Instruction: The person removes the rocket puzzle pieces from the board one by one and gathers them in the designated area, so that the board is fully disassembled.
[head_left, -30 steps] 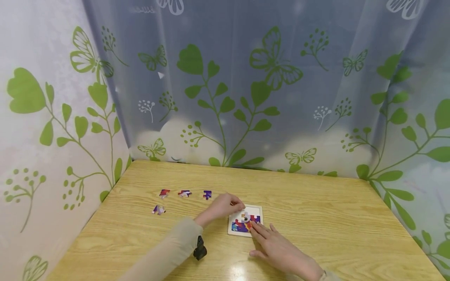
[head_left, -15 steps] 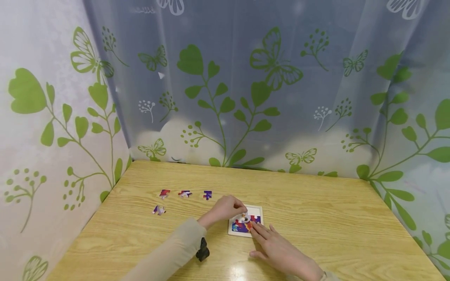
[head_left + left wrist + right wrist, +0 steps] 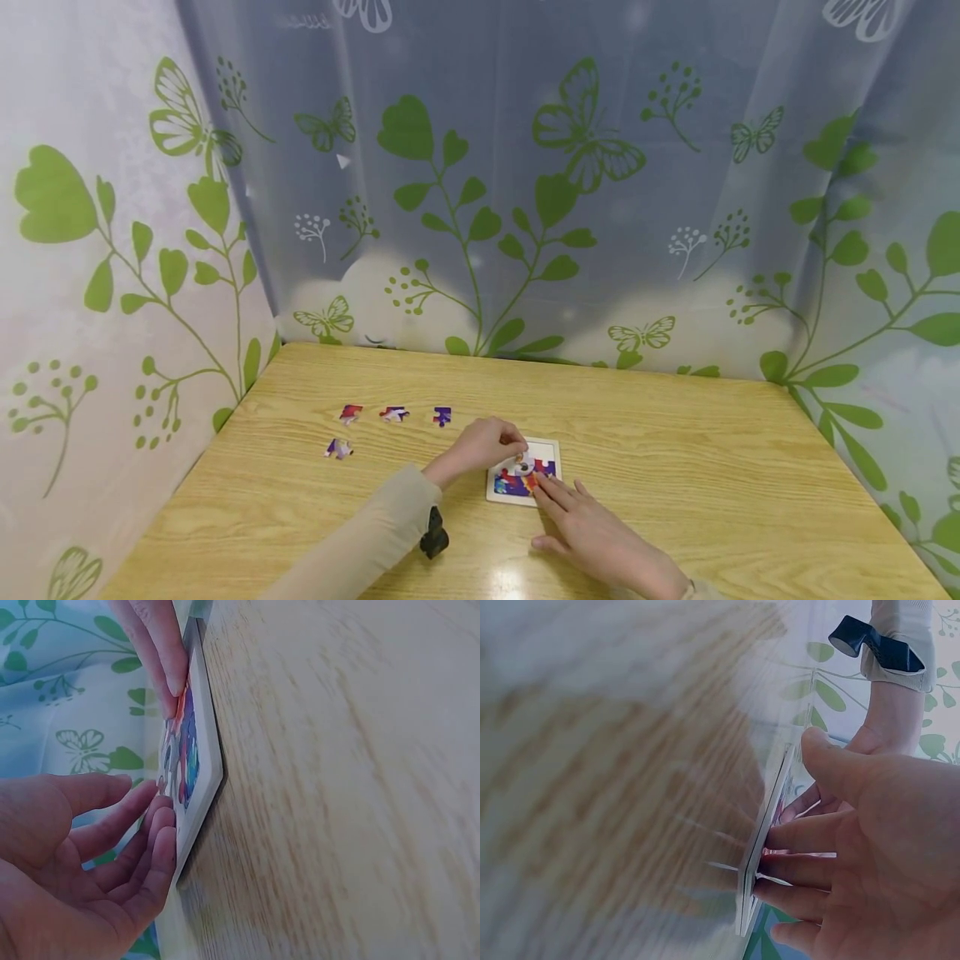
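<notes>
A small square puzzle board (image 3: 511,499) with a pale frame lies on the wooden table, partly filled with purple, red and orange pieces. Over its upper left part, my left hand (image 3: 480,443) pinches a pale puzzle piece (image 3: 519,458), mostly covered by the fingers in the head view. The left wrist view has these curled fingertips (image 3: 161,814) right at the board's edge. My right hand (image 3: 592,529) lies at the lower right with fingers extended, the fingertips (image 3: 769,838) resting on the board's filled part.
Several loose puzzle pieces lie left of the board: a purple one (image 3: 442,416), a white and red one (image 3: 393,413), a red one (image 3: 350,413) and a purple and white one (image 3: 339,448). A patterned curtain (image 3: 480,208) borders the table (image 3: 712,467).
My left hand has moved slightly right and down over the board, bringing its fingertips nearer the middle, then stayed almost still. My right hand and the loose pieces have kept their places.
</notes>
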`<state>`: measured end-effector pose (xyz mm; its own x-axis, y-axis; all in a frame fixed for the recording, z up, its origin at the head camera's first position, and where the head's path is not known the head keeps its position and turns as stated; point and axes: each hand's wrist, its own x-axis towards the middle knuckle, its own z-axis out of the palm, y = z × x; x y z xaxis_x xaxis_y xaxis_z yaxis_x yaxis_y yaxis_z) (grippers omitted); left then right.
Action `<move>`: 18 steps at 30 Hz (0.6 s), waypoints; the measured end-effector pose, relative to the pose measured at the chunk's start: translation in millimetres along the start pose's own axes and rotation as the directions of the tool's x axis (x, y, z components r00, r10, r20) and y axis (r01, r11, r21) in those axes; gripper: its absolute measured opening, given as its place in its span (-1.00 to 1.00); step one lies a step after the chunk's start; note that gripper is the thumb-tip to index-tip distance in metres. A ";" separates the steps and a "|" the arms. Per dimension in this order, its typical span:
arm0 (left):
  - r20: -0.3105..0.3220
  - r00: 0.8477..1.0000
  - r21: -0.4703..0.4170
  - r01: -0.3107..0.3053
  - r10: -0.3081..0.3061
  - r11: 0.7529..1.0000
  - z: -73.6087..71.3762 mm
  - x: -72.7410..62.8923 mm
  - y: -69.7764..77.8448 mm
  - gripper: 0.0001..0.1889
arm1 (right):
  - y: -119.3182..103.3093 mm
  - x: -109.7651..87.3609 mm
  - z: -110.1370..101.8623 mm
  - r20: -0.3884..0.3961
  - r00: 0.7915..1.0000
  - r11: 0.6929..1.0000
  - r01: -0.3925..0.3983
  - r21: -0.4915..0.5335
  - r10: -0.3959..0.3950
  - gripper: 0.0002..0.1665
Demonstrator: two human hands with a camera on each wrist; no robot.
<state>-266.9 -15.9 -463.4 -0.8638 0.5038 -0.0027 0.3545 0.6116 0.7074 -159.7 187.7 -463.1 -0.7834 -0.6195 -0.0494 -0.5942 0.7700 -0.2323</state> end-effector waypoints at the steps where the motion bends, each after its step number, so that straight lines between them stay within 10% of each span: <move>1: 0.000 1.000 -0.013 0.000 0.000 1.000 -0.3 -0.5 0.6 -0.84 | 0.1 0.1 0.1 0.002 1.000 1.000 -0.001 0.002 0.001 -0.14; 18: -0.014 0.998 -0.269 0.055 -0.061 0.962 1.9 -2.9 1.6 -0.91 | -1.3 -0.3 -2.5 0.000 1.000 1.000 0.001 -0.007 -0.001 -0.17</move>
<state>-263.1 -15.2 -463.6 -0.8889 0.4566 -0.0362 0.1967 0.4520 0.8700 -159.2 187.3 -460.4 -0.7831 -0.6199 -0.0494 -0.5959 0.7707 -0.2258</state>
